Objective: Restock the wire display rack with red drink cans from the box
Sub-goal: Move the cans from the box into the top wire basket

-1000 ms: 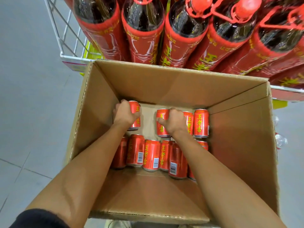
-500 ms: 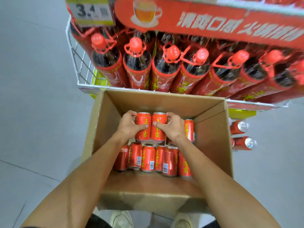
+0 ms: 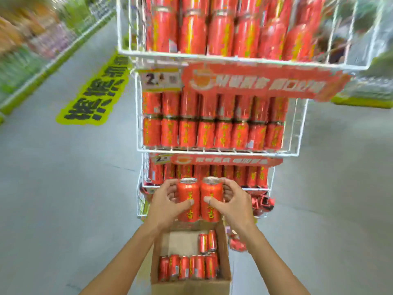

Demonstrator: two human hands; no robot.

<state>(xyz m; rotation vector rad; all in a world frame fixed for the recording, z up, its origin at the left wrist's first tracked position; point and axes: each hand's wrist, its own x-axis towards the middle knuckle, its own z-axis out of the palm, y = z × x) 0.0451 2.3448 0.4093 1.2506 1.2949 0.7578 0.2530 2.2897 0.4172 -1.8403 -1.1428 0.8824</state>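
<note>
My left hand (image 3: 165,204) grips a red drink can (image 3: 188,195) and my right hand (image 3: 232,202) grips a second red can (image 3: 211,195). Both cans stand upright, pressed side by side, raised above the cardboard box (image 3: 191,285). Several red cans (image 3: 188,267) lie in the box below. In front rises the white wire display rack (image 3: 221,153), its tiers filled with rows of red cans (image 3: 212,133). The held cans hover level with the rack's lower can tier (image 3: 234,174).
Red banners and a price tag (image 3: 161,80) hang on the rack fronts. A yellow floor sticker (image 3: 97,92) lies to the left on the grey aisle floor. Blurred store shelves line the far left and right. Loose red packaging (image 3: 237,244) lies right of the box.
Both hands have lifted their cans out of the box and up in front of the rack. The view has tilted up from the box to the rack tiers.
</note>
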